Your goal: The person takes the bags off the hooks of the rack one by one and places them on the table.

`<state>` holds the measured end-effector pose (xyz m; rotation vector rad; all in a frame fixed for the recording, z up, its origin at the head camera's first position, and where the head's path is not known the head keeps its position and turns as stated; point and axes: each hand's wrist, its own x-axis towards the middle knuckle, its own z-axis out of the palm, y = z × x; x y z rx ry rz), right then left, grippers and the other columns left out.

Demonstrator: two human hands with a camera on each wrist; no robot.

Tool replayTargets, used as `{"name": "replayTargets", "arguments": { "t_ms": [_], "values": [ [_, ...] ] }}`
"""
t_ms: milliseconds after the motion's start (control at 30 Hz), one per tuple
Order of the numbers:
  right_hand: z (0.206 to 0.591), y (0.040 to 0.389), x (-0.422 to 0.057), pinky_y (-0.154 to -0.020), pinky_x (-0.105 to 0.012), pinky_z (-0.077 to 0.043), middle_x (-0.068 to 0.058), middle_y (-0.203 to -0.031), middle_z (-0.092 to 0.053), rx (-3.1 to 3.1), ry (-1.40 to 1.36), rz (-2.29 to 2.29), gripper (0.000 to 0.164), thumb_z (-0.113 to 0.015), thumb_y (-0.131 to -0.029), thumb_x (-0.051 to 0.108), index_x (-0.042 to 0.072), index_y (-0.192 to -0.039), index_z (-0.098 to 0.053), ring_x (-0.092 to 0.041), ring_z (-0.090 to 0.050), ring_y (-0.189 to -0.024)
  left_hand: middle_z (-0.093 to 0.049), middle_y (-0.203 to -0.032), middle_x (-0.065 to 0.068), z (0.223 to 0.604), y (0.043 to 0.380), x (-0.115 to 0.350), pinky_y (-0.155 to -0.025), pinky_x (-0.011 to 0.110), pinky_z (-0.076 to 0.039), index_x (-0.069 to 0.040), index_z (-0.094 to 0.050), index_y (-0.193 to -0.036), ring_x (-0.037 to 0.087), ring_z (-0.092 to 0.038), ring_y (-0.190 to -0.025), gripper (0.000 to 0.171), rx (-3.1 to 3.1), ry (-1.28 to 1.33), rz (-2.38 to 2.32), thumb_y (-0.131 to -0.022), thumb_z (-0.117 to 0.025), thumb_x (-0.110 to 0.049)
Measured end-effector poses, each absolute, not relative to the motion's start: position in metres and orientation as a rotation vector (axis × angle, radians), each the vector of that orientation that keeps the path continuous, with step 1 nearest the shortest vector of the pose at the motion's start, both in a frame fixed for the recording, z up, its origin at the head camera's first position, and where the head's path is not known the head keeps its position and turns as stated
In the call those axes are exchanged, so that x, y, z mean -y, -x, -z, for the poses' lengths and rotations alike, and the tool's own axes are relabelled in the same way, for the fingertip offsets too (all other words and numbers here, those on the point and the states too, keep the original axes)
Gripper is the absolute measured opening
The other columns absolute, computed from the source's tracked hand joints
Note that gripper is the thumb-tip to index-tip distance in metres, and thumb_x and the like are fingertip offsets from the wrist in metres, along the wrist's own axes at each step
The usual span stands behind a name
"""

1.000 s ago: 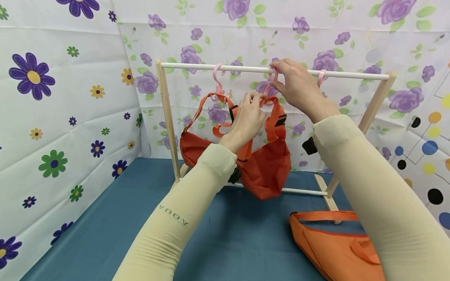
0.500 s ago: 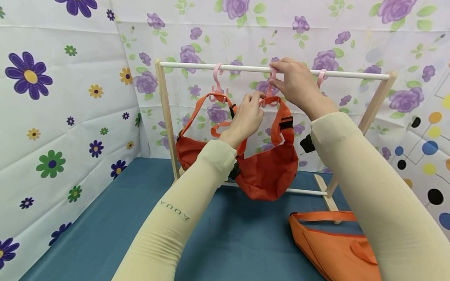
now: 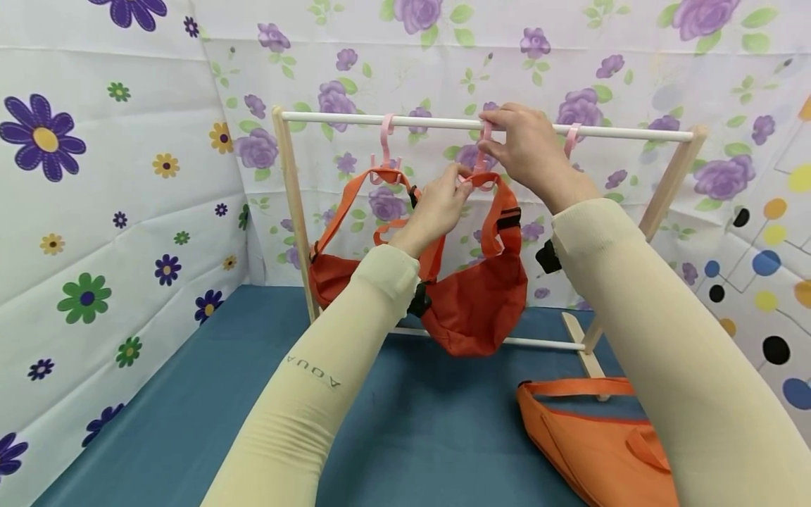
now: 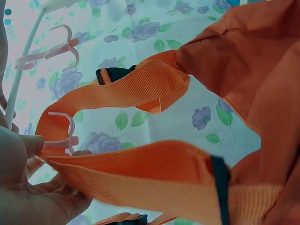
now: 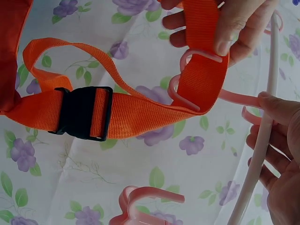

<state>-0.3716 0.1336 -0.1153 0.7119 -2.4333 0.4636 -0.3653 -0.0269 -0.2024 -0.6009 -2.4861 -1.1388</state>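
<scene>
My left hand [image 3: 437, 208] pinches the orange webbing strap [image 5: 201, 84] of a red-orange bag [image 3: 478, 306], between thumb and fingers. The strap lies over the prongs of a pink hook hanger [image 5: 239, 98], and the bag hangs below, its black buckle [image 5: 82, 114] partway down the strap. Up at the white rod [image 3: 437, 122], my right hand [image 3: 529, 151] pinches the upper part of that hanger. In the left wrist view the strap [image 4: 131, 168] forms a wide loop running from the left fingers to the bag.
Left of my hands, another red-orange bag [image 3: 332, 277] hangs from a pink hanger [image 3: 385, 151]. A third pink hanger [image 3: 571, 139] is on the rod to the right. An orange bag [image 3: 589, 443] lies on the blue tabletop [image 3: 405, 451] at the front right.
The hanger in my right hand has turned to show its edge, and its bag swung right and faced forward more. The left bag shifted slightly left. Both hands keep their holds.
</scene>
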Motion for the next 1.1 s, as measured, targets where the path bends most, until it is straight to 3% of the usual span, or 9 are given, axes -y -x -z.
{"name": "replayTargets", "arguments": {
  "t_ms": [167, 367, 467, 700, 1100],
  "values": [
    [0.115, 0.372, -0.133, -0.112, -0.051, -0.041, -0.02, -0.133, -0.066, 2.42, -0.704, -0.465, 0.046, -0.073, -0.099, 0.014, 0.001, -0.142, -0.063, -0.04, -0.059, -0.127, -0.059, -0.119, 0.012, 0.2, 0.366, 0.023, -0.088, 0.036, -0.045, -0.012, -0.053, -0.138, 0.022, -0.054, -0.103, 0.032, 2.431, 0.55, 1.147, -0.114, -0.043, -0.031],
    [0.113, 0.37, -0.131, -0.113, -0.05, -0.041, -0.02, -0.136, -0.064, 2.445, -0.681, -0.481, 0.049, -0.072, -0.1, 0.016, 0.002, -0.145, -0.06, -0.039, -0.058, -0.129, -0.049, -0.122, 0.011, 0.198, 0.362, 0.018, -0.086, 0.034, -0.044, -0.011, -0.054, -0.135, 0.023, -0.05, -0.099, 0.031, 2.3, 0.536, 1.209, -0.112, -0.048, -0.031],
    [0.113, 0.37, -0.131, -0.112, -0.049, -0.042, -0.02, -0.136, -0.064, 2.439, -0.685, -0.485, 0.048, -0.073, -0.1, 0.015, 0.001, -0.144, -0.06, -0.039, -0.059, -0.128, -0.05, -0.124, 0.011, 0.199, 0.361, 0.015, -0.088, 0.033, -0.045, -0.011, -0.056, -0.134, 0.023, -0.053, -0.099, 0.03, 2.212, 0.551, 1.249, -0.111, -0.052, -0.03],
    [0.114, 0.371, -0.134, -0.111, -0.049, -0.043, -0.02, -0.134, -0.065, 2.432, -0.679, -0.496, 0.046, -0.073, -0.099, 0.013, 0.0, -0.143, -0.062, -0.039, -0.059, -0.128, -0.056, -0.131, 0.008, 0.202, 0.356, 0.013, -0.105, 0.032, -0.042, -0.01, -0.062, -0.127, 0.02, -0.053, -0.124, 0.026, 2.067, 0.623, 1.293, -0.108, -0.06, -0.027],
    [0.115, 0.37, -0.132, -0.114, -0.052, -0.039, -0.019, -0.138, -0.063, 2.448, -0.671, -0.49, 0.049, -0.071, -0.101, 0.017, 0.003, -0.147, -0.059, -0.041, -0.057, -0.13, -0.059, -0.127, 0.007, 0.207, 0.344, 0.02, -0.103, 0.032, -0.043, -0.01, -0.064, -0.125, 0.021, -0.054, -0.12, 0.025, 2.037, 0.697, 1.321, -0.107, -0.063, -0.027]
  ]
}}
